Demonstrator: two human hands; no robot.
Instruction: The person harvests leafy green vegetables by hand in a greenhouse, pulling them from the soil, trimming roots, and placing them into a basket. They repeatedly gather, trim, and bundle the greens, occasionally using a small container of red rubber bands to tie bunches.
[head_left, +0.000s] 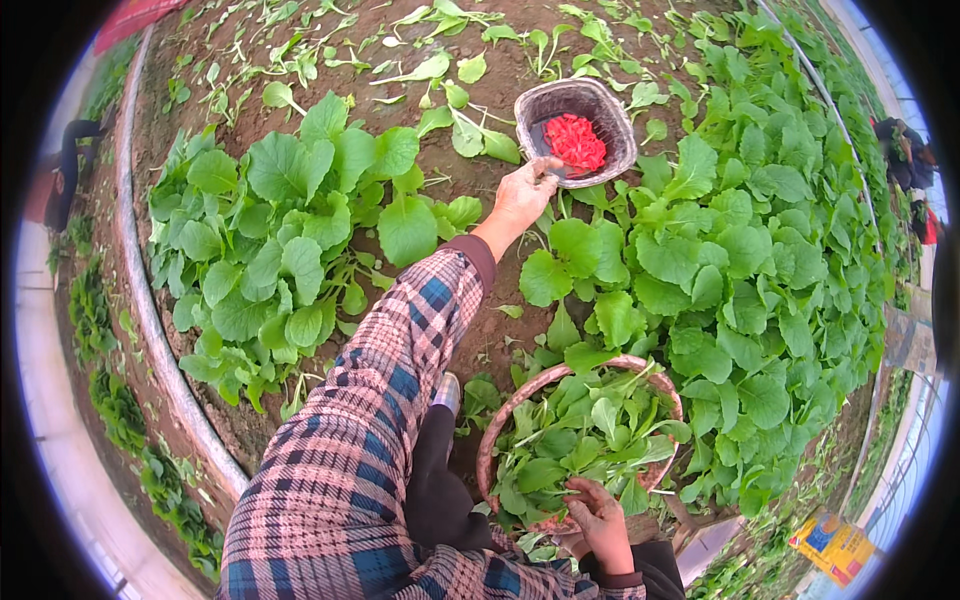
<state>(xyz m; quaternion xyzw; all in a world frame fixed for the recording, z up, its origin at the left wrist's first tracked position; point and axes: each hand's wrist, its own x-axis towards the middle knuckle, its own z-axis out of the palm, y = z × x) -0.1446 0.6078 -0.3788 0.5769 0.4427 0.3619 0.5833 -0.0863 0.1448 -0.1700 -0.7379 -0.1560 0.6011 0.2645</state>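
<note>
My left hand (525, 191) reaches forward and grips the near-left rim of a small dark plastic container (538, 124), with fingertips over its inner edge. A heap of red strips, perhaps rubber bands or ties (576, 142), lies inside. Closer to me stands a round, reddish basin (487, 450) filled with loose leafy greens (555, 450). My right hand (598, 521) is at the basin's near side, fingers curled against the leaves; whether a stem is between them cannot be made out.
Uprooted greens (262, 247) are piled on the left, and a dense leafy bed (750, 247) grows on the right. Plucked leaves (427, 71) litter the soil ahead. A pale pipe (142, 247) runs along the left. A yellow printed package (832, 547) lies lower right. People (904, 154) are at the far right.
</note>
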